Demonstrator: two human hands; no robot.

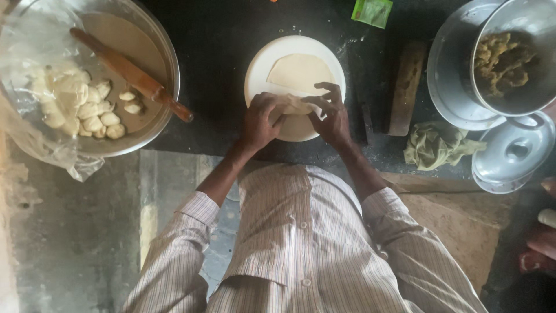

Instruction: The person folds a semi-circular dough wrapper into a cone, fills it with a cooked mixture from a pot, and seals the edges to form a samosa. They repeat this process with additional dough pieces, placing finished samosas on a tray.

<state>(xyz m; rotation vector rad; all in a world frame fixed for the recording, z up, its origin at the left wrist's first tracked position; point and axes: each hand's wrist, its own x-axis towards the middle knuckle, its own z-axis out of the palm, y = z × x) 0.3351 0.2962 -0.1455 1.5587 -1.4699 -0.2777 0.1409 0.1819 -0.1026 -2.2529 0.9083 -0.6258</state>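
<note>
The dark surface lies bare on both sides of the hands. Left hand and right hand pinch a folded dough piece at the near edge of the round board. Beyond the fingers lies a flat dough sheet; far left, a rolling pin leans over a bowl's rim.

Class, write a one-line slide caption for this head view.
Both hands, left and right, fold a pale dough sheet on a round white board.
</note>
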